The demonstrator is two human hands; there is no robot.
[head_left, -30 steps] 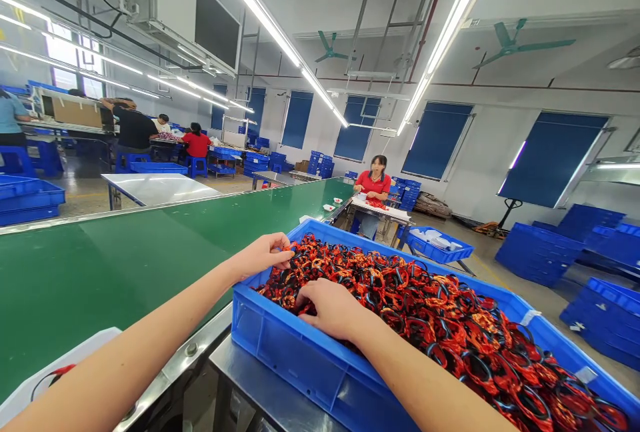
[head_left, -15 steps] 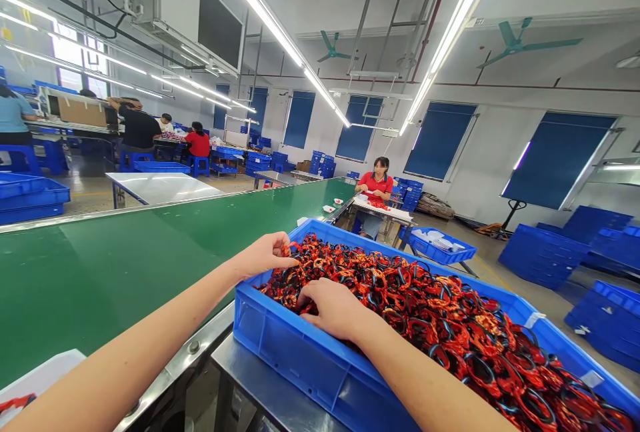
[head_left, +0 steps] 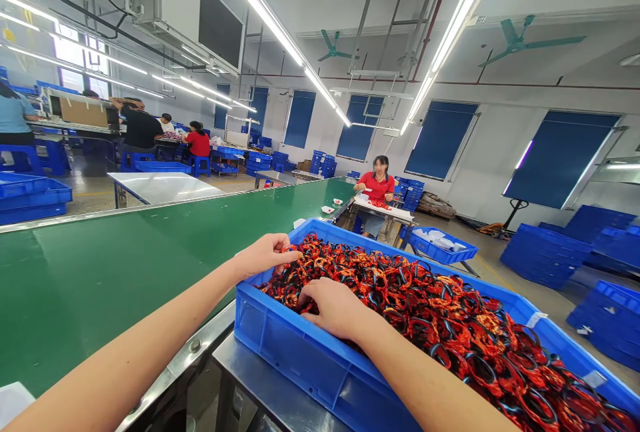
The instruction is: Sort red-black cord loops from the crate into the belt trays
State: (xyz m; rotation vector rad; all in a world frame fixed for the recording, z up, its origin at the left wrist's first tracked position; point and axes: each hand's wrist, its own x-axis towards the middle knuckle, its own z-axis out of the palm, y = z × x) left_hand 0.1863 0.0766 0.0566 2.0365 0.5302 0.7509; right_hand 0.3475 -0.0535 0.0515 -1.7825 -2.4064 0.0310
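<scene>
Beside the green belt [head_left: 140, 279]: a long blue crate [head_left: 295, 339], set on a metal counter [head_left: 273, 379].
Looped bands [head_left: 385, 279]: red, orange and black, heaped inside the crate from end to end.
Left hand [head_left: 264, 257]: over the crate's left end, at the edge of the heap; thumb and fingers curled narrow, though whether a band is pinched there I cannot tell.
Right hand [head_left: 336, 309]: palm down over the near side of the heap, fingers bent into the bands; the fingertips are hidden, so I cannot tell what the hands grip.
Belt's far end: two small white dishes [head_left: 327, 210] with bits of red in them.
Beyond the crate: a co-worker in a red shirt [head_left: 379, 187], seated at a white-topped counter [head_left: 401, 211] with red pieces on it.
Lower left corner: part of a white tray [head_left: 14, 407], cut off by the frame.
Right side: stacked blue crates [head_left: 545, 255] near the wall.
</scene>
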